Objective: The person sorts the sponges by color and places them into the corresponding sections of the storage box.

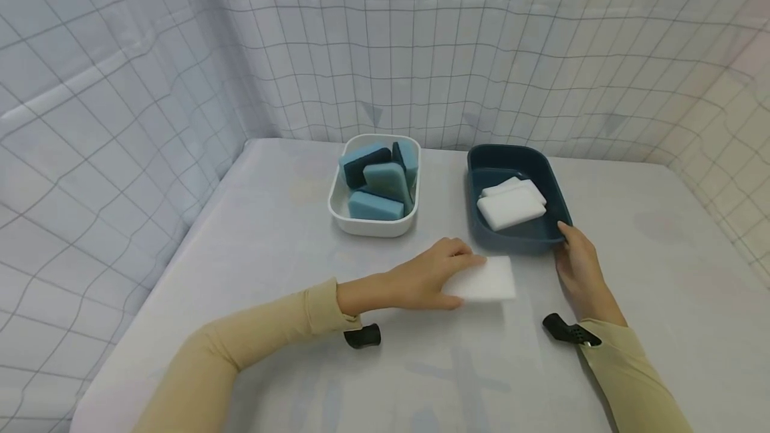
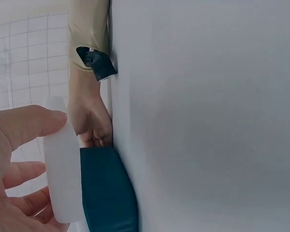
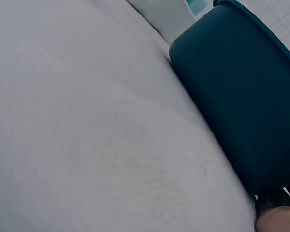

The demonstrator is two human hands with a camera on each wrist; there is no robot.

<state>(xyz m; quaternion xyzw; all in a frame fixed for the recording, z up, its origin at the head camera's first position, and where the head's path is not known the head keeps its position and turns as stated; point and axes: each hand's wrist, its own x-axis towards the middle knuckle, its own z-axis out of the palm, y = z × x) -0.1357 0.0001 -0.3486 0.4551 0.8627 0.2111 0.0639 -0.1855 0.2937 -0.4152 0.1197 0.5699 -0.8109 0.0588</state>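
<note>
My left hand (image 1: 430,276) pinches a white sponge block (image 1: 488,279) between thumb and fingers, just in front of the dark blue bin (image 1: 511,242). The left wrist view shows the block edge-on as a white sponge (image 2: 63,169), thumb on one side and fingertips on the other. At the bin's near right corner, my right hand (image 1: 585,272) grips the wall, its thumb over the rim. Several more white sponges (image 1: 514,207) lie stacked inside that bin. Only a small part of the right hand (image 3: 279,220) shows at the lower corner of the right wrist view.
Left of the dark bin stands a white bin (image 1: 374,227) filled with several blue sponges (image 1: 385,179), some with dark scouring sides. Both bins rest on a white-covered table (image 1: 289,232). White grid-patterned curtains (image 1: 385,52) enclose the table's back and sides.
</note>
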